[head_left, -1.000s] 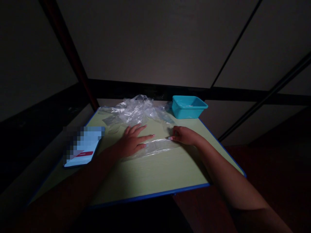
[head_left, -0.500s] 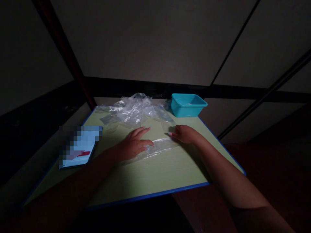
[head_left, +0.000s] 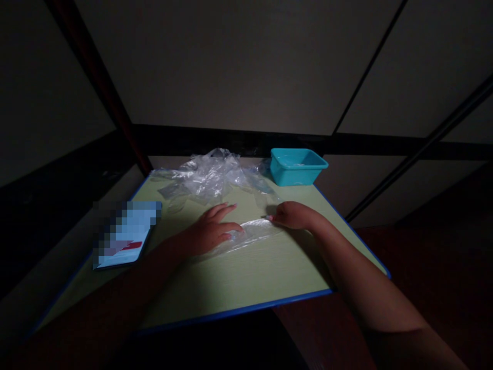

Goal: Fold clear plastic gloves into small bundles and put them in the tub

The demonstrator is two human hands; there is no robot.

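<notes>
**Clear bag pinned flat on the green table**

Left hand [head_left: 210,230] spread palm-down on the near-left end of a clear plastic bag [head_left: 252,231], fingers open and splayed, holding nothing, only pressing, likely to keep the slippery film from sliding. Right hand [head_left: 293,215] at the bag's far-right end, fingers curled with the tips drawn together on the edge of the film; a pinch, apparently, though too dim to tell how firmly. Bag stretched flat between the two hands, mid-table on the pale green table [head_left: 246,280], lying in a strip from left hand to right.

Behind the hands, a crumpled heap of clear plastic [head_left: 210,177] near the far edge, close enough to reach. Just right of that heap, a turquoise tub [head_left: 297,166] at the far right corner, upright, contents not discernible. At the left edge, a blurred-out flat blue item [head_left: 123,234], well apart from both hands.
</notes>
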